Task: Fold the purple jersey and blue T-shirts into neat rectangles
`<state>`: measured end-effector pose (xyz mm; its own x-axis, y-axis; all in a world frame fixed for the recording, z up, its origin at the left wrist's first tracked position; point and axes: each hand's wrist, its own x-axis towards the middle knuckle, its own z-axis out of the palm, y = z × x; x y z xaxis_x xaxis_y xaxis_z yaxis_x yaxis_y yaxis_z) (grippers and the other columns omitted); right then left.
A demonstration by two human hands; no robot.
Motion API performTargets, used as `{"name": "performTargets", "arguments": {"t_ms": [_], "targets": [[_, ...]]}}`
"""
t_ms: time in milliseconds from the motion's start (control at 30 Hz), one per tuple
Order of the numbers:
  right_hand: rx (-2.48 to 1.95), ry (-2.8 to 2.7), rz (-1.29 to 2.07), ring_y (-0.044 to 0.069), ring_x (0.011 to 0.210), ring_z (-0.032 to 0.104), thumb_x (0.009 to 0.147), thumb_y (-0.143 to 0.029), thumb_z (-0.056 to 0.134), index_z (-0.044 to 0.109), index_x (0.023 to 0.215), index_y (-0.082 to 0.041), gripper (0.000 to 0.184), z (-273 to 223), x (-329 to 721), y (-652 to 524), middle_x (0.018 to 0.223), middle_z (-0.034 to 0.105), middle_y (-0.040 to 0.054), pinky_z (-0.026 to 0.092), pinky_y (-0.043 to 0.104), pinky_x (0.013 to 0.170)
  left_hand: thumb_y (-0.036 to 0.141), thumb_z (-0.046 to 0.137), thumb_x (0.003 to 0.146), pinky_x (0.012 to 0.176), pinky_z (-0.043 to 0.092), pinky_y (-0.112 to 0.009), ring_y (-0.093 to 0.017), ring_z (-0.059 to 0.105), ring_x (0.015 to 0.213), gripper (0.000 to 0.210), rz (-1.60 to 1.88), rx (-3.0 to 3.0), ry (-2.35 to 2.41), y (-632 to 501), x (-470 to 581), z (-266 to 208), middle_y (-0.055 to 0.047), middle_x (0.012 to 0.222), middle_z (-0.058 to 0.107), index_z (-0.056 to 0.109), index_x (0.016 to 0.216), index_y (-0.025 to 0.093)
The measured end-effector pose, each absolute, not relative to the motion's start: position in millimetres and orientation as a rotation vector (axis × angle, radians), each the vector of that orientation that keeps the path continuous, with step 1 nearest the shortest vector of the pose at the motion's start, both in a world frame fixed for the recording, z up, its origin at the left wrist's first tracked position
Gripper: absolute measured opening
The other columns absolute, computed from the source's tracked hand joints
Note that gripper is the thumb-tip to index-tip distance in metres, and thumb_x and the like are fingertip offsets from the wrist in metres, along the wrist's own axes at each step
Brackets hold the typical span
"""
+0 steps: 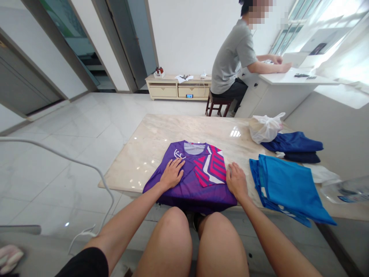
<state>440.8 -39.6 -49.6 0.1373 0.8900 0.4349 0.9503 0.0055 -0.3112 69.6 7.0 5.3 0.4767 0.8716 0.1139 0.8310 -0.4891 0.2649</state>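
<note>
A purple sports shirt (190, 188) with pink and white stripes lies on the marble-topped table (161, 125), its collar pointing away from me. Its sides and sleeves are folded in, and the lower part hangs over the near edge. My left hand (172, 173) rests flat on the shirt's left chest, fingers stretched out beside a white logo. Along the shirt's right edge lies my right hand (236, 180), fingers extended on the tabletop and touching the fabric. Neither hand grips anything.
Folded bright-blue cloth (291, 184) lies right of my right hand. Behind it are dark-blue clothes (294, 141), a white plastic bag (265, 127) and a clear plastic bottle (346, 191). A white cable (72, 157) loops at left. Another person (233, 57) sits at a white desk.
</note>
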Motion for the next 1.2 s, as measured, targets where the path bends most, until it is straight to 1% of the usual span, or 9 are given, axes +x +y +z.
{"name": "performTargets", "arguments": {"t_ms": [167, 400, 767, 1100, 1200], "targets": [[-1.887, -1.766, -0.144, 0.037, 0.147, 0.056, 0.110, -0.033, 0.036, 0.069, 0.137, -0.006, 0.051, -49.2, 441.0, -40.0, 0.152, 0.064, 0.0280, 0.043, 0.058, 0.125, 0.033, 0.045, 0.109, 0.139, 0.027, -0.054, -0.026, 0.039, 0.164, 0.056, 0.368, 2.546, 1.478, 7.0, 69.6, 5.7, -0.009, 0.174, 0.047, 0.053, 0.163, 0.023], [-1.891, -1.751, -0.140, 0.036, 0.147, 0.056, 0.111, -0.033, 0.036, 0.069, 0.137, -0.008, 0.050, -49.4, 440.2, -39.9, 0.152, 0.064, 0.0273, 0.043, 0.058, 0.125, 0.034, 0.043, 0.109, 0.139, 0.026, -0.055, -0.026, 0.038, 0.165, 0.056, 0.352, 2.541, 1.481, 7.1, 69.5, 5.0, -0.009, 0.175, 0.046, 0.052, 0.163, 0.021], [-1.881, -1.736, -0.124, 0.036, 0.148, 0.056, 0.109, -0.033, 0.038, 0.069, 0.138, -0.009, 0.048, -52.9, 441.6, -39.4, 0.152, 0.064, 0.0256, 0.042, 0.059, 0.125, 0.035, 0.044, 0.109, 0.139, 0.026, -0.053, -0.025, 0.039, 0.164, 0.056, 0.383, 2.553, 1.482, 7.1, 69.0, 2.5, -0.008, 0.174, 0.047, 0.053, 0.163, 0.025], [-1.878, -1.751, -0.157, 0.035, 0.146, 0.057, 0.110, -0.034, 0.036, 0.069, 0.137, -0.009, 0.049, -52.7, 442.3, -39.7, 0.151, 0.065, 0.0259, 0.043, 0.057, 0.125, 0.035, 0.043, 0.109, 0.139, 0.026, -0.053, -0.025, 0.040, 0.163, 0.056, 0.362, 2.553, 1.495, 7.6, 70.7, 4.5, -0.008, 0.174, 0.048, 0.053, 0.163, 0.024], [-1.873, -1.748, -0.167, 0.035, 0.146, 0.057, 0.110, -0.035, 0.037, 0.069, 0.137, -0.010, 0.048, -53.1, 442.3, -39.8, 0.151, 0.065, 0.0248, 0.043, 0.057, 0.124, 0.034, 0.044, 0.109, 0.139, 0.026, -0.053, -0.025, 0.041, 0.163, 0.055, 0.361, 2.552, 1.497, 8.0, 71.1, 5.4, -0.008, 0.174, 0.048, 0.053, 0.162, 0.024]]}}
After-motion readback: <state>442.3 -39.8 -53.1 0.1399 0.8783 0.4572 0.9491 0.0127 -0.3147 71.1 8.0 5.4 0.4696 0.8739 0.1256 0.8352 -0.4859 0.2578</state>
